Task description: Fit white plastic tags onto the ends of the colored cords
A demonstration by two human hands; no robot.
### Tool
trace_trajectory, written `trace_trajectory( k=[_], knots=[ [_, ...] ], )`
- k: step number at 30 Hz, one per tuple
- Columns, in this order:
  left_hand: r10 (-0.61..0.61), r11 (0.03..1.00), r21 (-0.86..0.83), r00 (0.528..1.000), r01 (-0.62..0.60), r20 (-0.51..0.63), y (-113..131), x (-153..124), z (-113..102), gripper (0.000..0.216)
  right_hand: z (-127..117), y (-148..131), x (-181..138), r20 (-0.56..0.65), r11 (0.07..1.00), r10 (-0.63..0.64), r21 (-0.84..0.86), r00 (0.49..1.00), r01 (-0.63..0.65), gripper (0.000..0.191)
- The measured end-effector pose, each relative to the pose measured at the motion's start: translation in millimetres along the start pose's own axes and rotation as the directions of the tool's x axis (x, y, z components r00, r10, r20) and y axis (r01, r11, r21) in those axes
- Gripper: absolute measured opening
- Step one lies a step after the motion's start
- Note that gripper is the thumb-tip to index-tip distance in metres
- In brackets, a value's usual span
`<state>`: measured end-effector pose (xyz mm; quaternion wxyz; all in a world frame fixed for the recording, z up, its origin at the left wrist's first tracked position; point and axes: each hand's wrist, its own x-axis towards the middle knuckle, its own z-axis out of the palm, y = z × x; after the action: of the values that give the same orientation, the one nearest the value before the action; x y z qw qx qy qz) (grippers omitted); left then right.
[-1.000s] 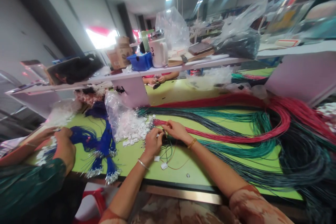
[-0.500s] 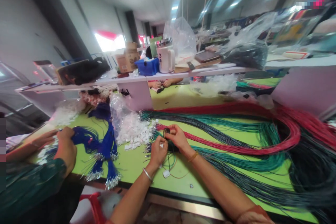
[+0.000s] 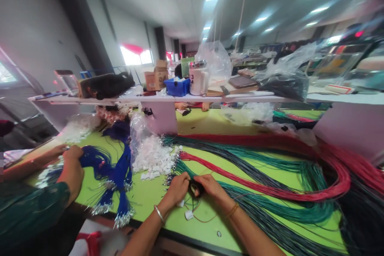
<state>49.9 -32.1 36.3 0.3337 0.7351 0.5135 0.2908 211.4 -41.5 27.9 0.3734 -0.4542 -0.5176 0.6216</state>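
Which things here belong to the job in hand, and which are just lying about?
Likely the job:
black roll, probably tape, between left hand and right hand
white connector below them
red wire bundle
green wire bundle

Apparently just lying about:
white mug
blue bin
cardboard box

Behind the left hand [image 3: 179, 189] sat a silver-coloured bangle [image 3: 159, 213]; behind the right hand [image 3: 212, 187], a narrow gold-coloured bracelet [image 3: 233, 209].

The person's two arms [image 3: 144, 230] reach out in front, coming in toward each other. The left hand [image 3: 179, 188] and the right hand [image 3: 211, 187] are close together, backs up, with their fingers bent.
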Motion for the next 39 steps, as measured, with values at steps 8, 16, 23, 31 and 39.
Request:
trace_trajectory(
  k=[8, 16, 23, 31, 39],
  knots=[
    [-0.007, 0.974, -0.224, 0.995, 0.028, 0.096, -0.8, 4.8, 4.4, 0.037, 0.7, 5.0, 0.9, 0.023, 0.991, -0.017, -0.134, 1.000, 0.020, 0.019],
    [-0.104, 0.902, -0.428, 0.991, 0.059, -0.083, -2.0, 11.3, 27.0, 0.033, 6.7, 12.0, -2.4, -0.112, 0.991, -0.053, -0.126, 0.992, 0.039, 0.020],
    [-0.173, 0.835, -0.538, 0.984, 0.119, -0.051, -4.7, 15.2, 37.7, 0.030, 18.7, 2.0, -20.5, -0.273, 0.966, -0.096, -0.257, 0.957, 0.024, 0.020],
    [-0.008, 0.991, -0.130, 0.974, -0.022, -0.226, 12.4, 11.9, 29.9, 0.023, 49.9, -62.9, -99.0, 0.381, 0.852, -0.310, -0.295, 0.871, 0.432, 0.019],
    [0.178, 0.853, 0.420, 0.928, -0.312, 0.328, 39.7, -52.4, 51.5, 0.013, -92.2, -55.5, 37.9, -0.302, 0.193, -0.256, -0.947, 0.918, -0.257, 0.039]
  ],
)
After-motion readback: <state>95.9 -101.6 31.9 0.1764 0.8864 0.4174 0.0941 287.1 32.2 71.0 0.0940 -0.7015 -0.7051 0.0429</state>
